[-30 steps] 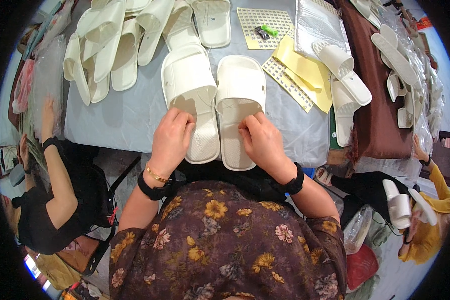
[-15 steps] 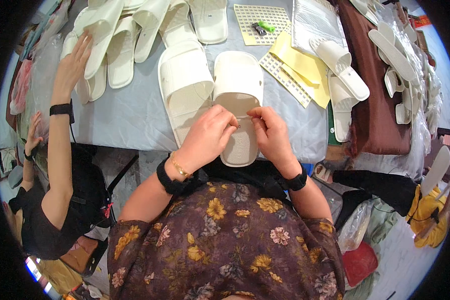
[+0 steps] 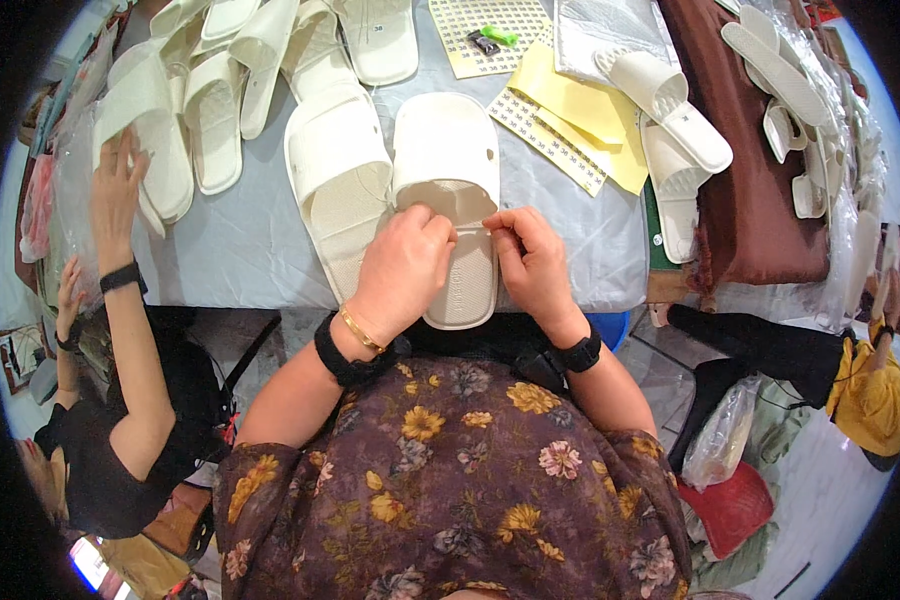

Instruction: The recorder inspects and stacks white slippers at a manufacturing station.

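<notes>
Two white slippers lie side by side before me, the left slipper (image 3: 315, 195) turned slightly and the right slipper (image 3: 448, 130) with its toe away from me. Over the right one's footbed, just below the strap, both my hands meet with pinched fingers. A thin pale strand (image 3: 470, 231) seems to run between the fingertips of my left hand (image 3: 405, 255) and my right hand (image 3: 532, 258). My left hand covers part of the footbed's left side. A fine clear thread (image 3: 372, 188) hangs near the left slipper's strap.
More white slippers (image 3: 215, 120) are piled at the far left, where a co-worker's hand (image 3: 118, 185) rests on one. Sticker sheets (image 3: 550, 140), yellow backing paper (image 3: 580, 100) and a small green item (image 3: 498, 36) lie at the back right. Other slippers (image 3: 688, 130) lie beside a brown cloth (image 3: 770, 230).
The whole view has shifted, so the table things appear further left and slightly higher. My hands stay over the right slipper, a little further apart. The co-worker's hand has moved down along the pile.
</notes>
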